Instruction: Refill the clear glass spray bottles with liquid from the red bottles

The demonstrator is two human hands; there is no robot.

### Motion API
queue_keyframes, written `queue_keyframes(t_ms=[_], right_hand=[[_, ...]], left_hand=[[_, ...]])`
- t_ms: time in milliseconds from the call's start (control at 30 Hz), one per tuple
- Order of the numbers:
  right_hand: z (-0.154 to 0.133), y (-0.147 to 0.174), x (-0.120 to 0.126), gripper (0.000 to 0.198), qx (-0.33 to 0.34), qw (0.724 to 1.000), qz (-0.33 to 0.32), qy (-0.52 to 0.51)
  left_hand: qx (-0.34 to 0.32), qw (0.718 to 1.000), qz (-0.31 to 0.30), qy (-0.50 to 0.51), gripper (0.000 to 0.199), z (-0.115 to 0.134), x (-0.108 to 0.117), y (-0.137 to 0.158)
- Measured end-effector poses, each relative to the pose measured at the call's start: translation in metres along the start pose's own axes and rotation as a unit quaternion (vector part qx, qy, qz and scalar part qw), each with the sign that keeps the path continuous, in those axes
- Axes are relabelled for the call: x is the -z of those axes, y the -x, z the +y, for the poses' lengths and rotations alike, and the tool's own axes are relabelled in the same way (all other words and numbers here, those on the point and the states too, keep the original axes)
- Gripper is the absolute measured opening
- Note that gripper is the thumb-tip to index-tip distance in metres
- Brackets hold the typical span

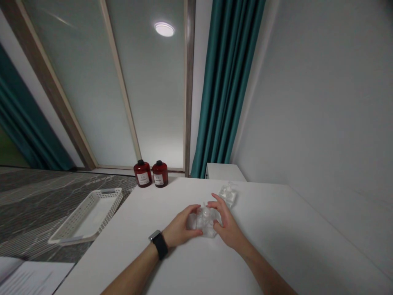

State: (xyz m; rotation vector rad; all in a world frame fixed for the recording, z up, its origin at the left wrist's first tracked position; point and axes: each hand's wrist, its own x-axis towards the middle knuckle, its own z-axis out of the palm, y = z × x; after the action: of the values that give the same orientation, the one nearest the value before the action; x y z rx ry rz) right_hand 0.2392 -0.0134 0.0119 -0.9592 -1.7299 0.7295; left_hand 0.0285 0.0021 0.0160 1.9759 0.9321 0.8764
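A: Where is the bag?
B: The clear, crinkled plastic bag (206, 223) is low on the white, smooth-topped table (184, 270), between the person's two bare hands.
A: What is the left hand doing?
B: The left hand (183, 226) comes in from the left, thumb and fingers curved and parted, with the bag's left side between them. I cannot tell whether they actually grip it. A black wristwatch with a square face (159, 243) sits on that wrist.
A: And the right?
B: The right hand (226, 226) is at the opposite side. Its thumb is at the bag, its fingers are spread, and the index finger is raised above the others. Whether it pinches any plastic, I cannot tell.
A: Is there another bag?
B: Yes, a second clear plastic bag (227, 195) lies just beyond the right hand, farther back on the table. What either bag contains is too blurred to make out.
A: What else is around?
B: Two dark red, rounded bottles with black caps and white labels (160, 175) stand upright side by side at the table's far left corner. Left of the table, a white, perforated plastic basket (109, 191) rests on a grey, streaked surface (27, 200). Nearer, at the lower left, lie open white pages with printed lines (39, 278).
A: And behind?
B: A teal, pleated curtain (230, 82) hangs beside frosted glass panels (153, 102).
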Motion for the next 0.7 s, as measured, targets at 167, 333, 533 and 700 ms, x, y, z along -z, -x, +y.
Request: queue_keyframes(t_ms=[167, 333, 533, 700], right_hand=[[0.0044, -0.0011, -0.0020, 0.081, -0.022, 0.999, -0.004, -0.028], [0.0003, -0.0014, -0.0023, 0.080, -0.035, 0.998, -0.016, -0.045], [0.0023, -0.0010, -0.0034, 0.082, -0.042, 0.996, -0.037, -0.075], [0.0049, -0.0016, -0.0025, 0.081, -0.048, 0.993, -0.041, -0.104]], left_hand=[[-0.002, 1.000, -0.001, 0.000, 0.069, 0.0017, 0.0006, 0.0004], [0.001, 1.000, -0.004, -0.004, 0.069, 0.0013, 0.0007, 0.0008], [0.001, 1.000, -0.014, 0.001, 0.070, -0.0026, 0.0003, 0.0007], [0.013, 1.000, -0.024, -0.001, 0.070, -0.0012, 0.0009, 0.0007]])
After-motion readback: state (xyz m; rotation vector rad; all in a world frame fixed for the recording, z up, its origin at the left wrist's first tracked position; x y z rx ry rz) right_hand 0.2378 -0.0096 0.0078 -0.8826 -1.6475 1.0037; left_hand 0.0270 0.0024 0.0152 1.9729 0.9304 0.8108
